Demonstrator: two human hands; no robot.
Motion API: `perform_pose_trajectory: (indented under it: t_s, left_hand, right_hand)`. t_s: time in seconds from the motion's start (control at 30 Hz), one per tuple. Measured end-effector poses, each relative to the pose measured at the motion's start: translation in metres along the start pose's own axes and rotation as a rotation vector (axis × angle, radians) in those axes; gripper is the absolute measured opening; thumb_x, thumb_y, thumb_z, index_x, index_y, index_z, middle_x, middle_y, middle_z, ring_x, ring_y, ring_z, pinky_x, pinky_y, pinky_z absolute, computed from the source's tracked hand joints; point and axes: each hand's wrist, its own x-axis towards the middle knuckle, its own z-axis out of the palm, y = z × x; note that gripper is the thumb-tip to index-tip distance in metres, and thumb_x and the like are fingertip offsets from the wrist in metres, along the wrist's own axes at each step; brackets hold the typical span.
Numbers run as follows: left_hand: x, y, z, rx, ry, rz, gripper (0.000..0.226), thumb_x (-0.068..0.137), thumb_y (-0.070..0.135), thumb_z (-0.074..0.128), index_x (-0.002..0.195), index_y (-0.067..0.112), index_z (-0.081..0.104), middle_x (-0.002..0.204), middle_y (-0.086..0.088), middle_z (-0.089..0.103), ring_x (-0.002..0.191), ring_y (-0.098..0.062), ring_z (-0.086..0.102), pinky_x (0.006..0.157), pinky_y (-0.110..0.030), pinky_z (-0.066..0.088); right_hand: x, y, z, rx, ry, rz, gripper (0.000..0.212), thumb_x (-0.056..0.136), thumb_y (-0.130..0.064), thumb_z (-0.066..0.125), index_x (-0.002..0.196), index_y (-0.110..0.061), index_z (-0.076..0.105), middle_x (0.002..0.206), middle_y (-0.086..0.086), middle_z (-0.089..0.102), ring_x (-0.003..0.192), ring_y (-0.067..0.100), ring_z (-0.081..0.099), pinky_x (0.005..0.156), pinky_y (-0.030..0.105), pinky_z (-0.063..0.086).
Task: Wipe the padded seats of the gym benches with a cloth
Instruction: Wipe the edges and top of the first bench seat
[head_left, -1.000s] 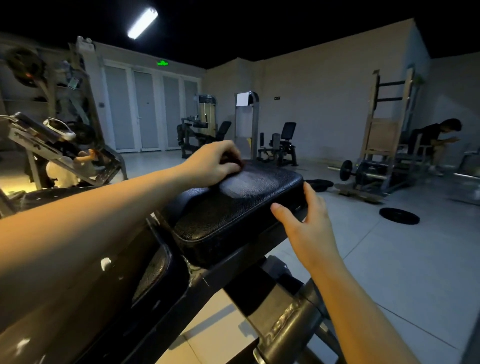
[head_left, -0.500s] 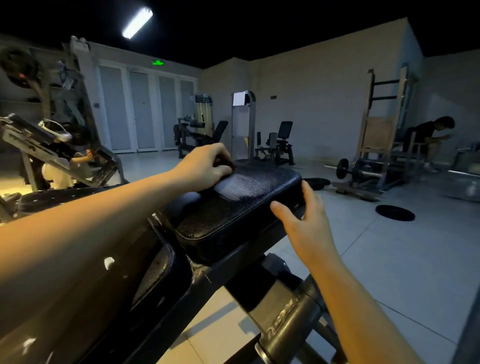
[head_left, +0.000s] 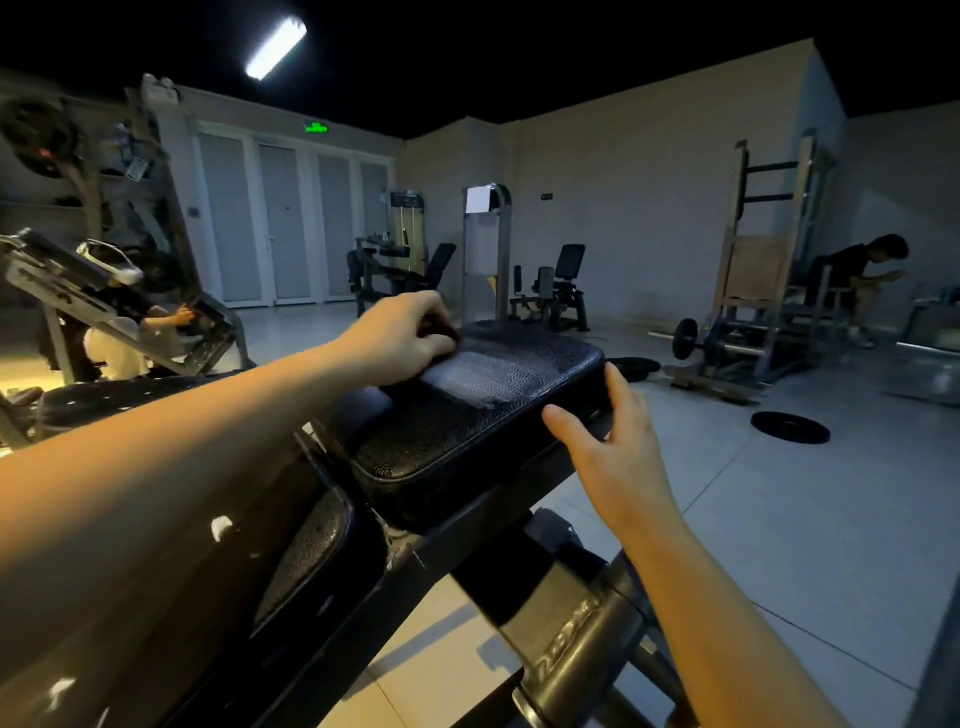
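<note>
A black padded bench seat fills the middle of the view, with a pale wet streak across its top. My left hand sits at the seat's far left edge, fingers curled round a dark cloth that shows only as a small dark patch under the fingertips. My right hand rests on the seat's right edge with its thumb on top and fingers straight along the side. The long black backrest pad runs down to the lower left.
The bench's steel frame crosses the bottom. Weight plates lie on the tiled floor to the right, beside a barbell rack. A person sits at the far right, another at a machine on the left.
My left hand with the cloth has slid leftward along the seat's far edge, leaving a wet streak. My right hand has stayed on the right edge.
</note>
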Motion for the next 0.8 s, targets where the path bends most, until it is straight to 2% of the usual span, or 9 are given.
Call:
perform_pose_trajectory:
  t_s: [0.07, 0.1, 0.2, 0.3, 0.37, 0.5, 0.6, 0.7, 0.8]
  left_hand:
    - [0.006, -0.005, 0.003, 0.026, 0.040, -0.112, 0.020, 0.094, 0.027, 0.070, 0.112, 0.019, 0.064, 0.115, -0.003, 0.069, 0.111, -0.026, 0.062, 0.096, -0.042, 0.051]
    - [0.003, 0.002, 0.007, 0.009, 0.054, -0.094, 0.019, 0.094, 0.027, 0.070, 0.111, 0.020, 0.064, 0.114, -0.002, 0.069, 0.110, -0.025, 0.063, 0.095, -0.040, 0.051]
    - [-0.025, 0.050, 0.008, -0.134, 0.020, 0.160, 0.021, 0.094, 0.025, 0.071, 0.114, 0.022, 0.065, 0.109, 0.008, 0.067, 0.104, -0.009, 0.063, 0.091, -0.026, 0.052]
    - [-0.055, 0.069, 0.001, -0.159, -0.094, 0.342, 0.022, 0.096, 0.022, 0.068, 0.118, 0.023, 0.063, 0.110, 0.014, 0.064, 0.102, 0.003, 0.059, 0.087, -0.013, 0.049]
    - [-0.051, 0.047, -0.004, -0.123, -0.075, 0.280, 0.021, 0.097, 0.022, 0.068, 0.117, 0.022, 0.064, 0.109, 0.012, 0.065, 0.100, 0.001, 0.061, 0.088, -0.017, 0.051]
    - [-0.011, -0.016, -0.006, 0.050, 0.017, -0.091, 0.019, 0.096, 0.026, 0.068, 0.113, 0.019, 0.064, 0.111, 0.000, 0.067, 0.110, -0.023, 0.062, 0.094, -0.039, 0.050]
    - [0.004, -0.007, 0.003, -0.037, 0.044, -0.184, 0.021, 0.094, 0.028, 0.070, 0.112, 0.018, 0.064, 0.115, -0.004, 0.069, 0.111, -0.026, 0.062, 0.094, -0.039, 0.049]
    - [-0.015, 0.045, 0.013, -0.175, 0.027, 0.058, 0.022, 0.093, 0.025, 0.072, 0.114, 0.019, 0.066, 0.110, 0.005, 0.069, 0.105, -0.012, 0.064, 0.091, -0.026, 0.051]
    - [-0.039, 0.067, 0.013, -0.173, -0.045, 0.266, 0.021, 0.096, 0.024, 0.069, 0.116, 0.024, 0.064, 0.107, 0.015, 0.064, 0.099, 0.001, 0.060, 0.084, -0.012, 0.049]
  right_hand:
    - [0.000, 0.000, 0.000, -0.004, -0.003, -0.003, 0.067, 0.093, -0.032, 0.071, 0.152, -0.031, 0.038, 0.126, -0.008, 0.042, 0.097, -0.016, 0.045, 0.069, -0.008, 0.035]
    - [-0.001, 0.000, -0.001, -0.003, -0.006, -0.008, 0.066, 0.093, -0.032, 0.071, 0.151, -0.031, 0.039, 0.128, -0.006, 0.043, 0.098, -0.014, 0.045, 0.069, -0.008, 0.035]
    - [0.001, -0.002, -0.002, -0.007, -0.019, -0.014, 0.058, 0.093, -0.030, 0.071, 0.145, -0.030, 0.045, 0.127, -0.003, 0.046, 0.097, -0.012, 0.049, 0.069, -0.006, 0.037]
    - [0.003, 0.001, -0.002, -0.014, -0.023, -0.030, 0.055, 0.092, -0.029, 0.071, 0.143, -0.029, 0.049, 0.125, -0.002, 0.049, 0.093, -0.027, 0.045, 0.069, -0.007, 0.036]
    - [0.003, 0.002, -0.002, -0.004, -0.018, -0.022, 0.054, 0.092, -0.028, 0.071, 0.141, -0.030, 0.048, 0.122, -0.005, 0.047, 0.090, -0.032, 0.042, 0.069, -0.008, 0.035]
    - [0.000, 0.000, 0.001, 0.004, -0.003, -0.010, 0.060, 0.093, -0.030, 0.071, 0.142, -0.039, 0.040, 0.119, -0.010, 0.044, 0.100, -0.016, 0.047, 0.070, -0.007, 0.036]
    - [-0.001, -0.002, 0.001, 0.012, -0.003, -0.010, 0.060, 0.093, -0.030, 0.071, 0.144, -0.037, 0.040, 0.121, -0.010, 0.043, 0.095, -0.029, 0.042, 0.071, -0.007, 0.034]
    - [0.000, -0.003, 0.000, 0.027, -0.024, 0.001, 0.053, 0.093, -0.028, 0.071, 0.129, -0.045, 0.035, 0.116, -0.014, 0.041, 0.093, -0.022, 0.044, 0.068, -0.007, 0.035]
    - [0.002, -0.002, 0.000, 0.024, -0.028, 0.009, 0.051, 0.093, -0.030, 0.071, 0.134, -0.041, 0.044, 0.119, -0.012, 0.045, 0.098, -0.010, 0.049, 0.068, -0.004, 0.040]
